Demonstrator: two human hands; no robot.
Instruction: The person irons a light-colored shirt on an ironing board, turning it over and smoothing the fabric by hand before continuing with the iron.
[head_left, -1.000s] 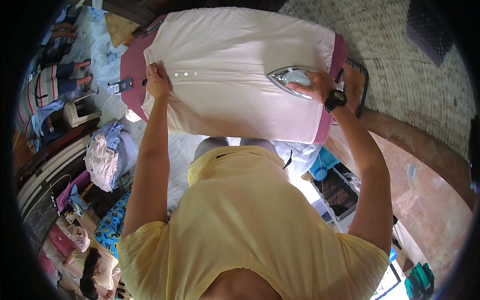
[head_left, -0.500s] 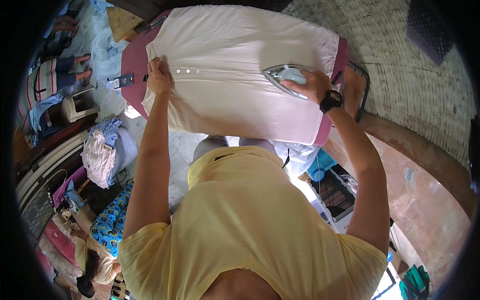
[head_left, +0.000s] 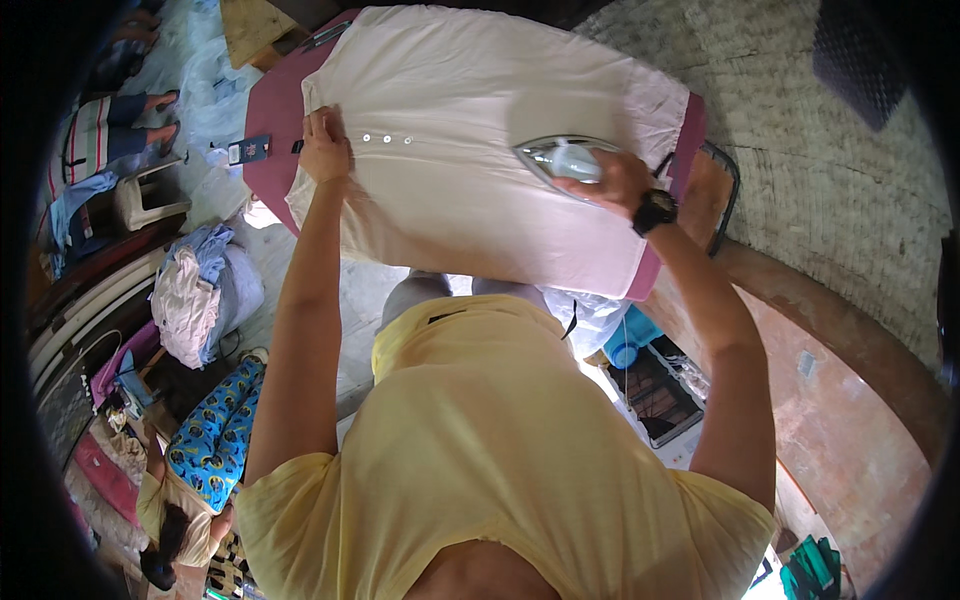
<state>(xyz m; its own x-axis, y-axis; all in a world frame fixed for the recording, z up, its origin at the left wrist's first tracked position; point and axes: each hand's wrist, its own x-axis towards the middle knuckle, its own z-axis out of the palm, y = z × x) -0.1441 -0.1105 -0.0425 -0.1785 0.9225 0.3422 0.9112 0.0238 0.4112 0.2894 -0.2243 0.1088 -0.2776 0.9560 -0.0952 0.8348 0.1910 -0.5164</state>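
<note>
A cream shirt (head_left: 450, 205) with a short row of white buttons (head_left: 387, 139) lies spread over a maroon ironing board (head_left: 272, 190). My left hand (head_left: 325, 150) is at the shirt's left edge beside the buttons, its fingers bent and closed on the cloth. Toward the board's right end, my right hand (head_left: 618, 185) grips the handle of an iron (head_left: 558, 158). The iron rests flat on the shirt, its pointed tip to the left; my hand covers its rear.
A dark label tag (head_left: 249, 150) lies on the board's left end. A black metal frame (head_left: 727, 195) juts out on the right. Left of me sit a pile of clothes (head_left: 187, 310) and a stool (head_left: 150, 200). Another person (head_left: 180, 520) is at lower left.
The iron and my right hand have slid slightly left and the iron's angle has turned a little. My left hand stays at the shirt's edge. The whole view has shifted slightly.
</note>
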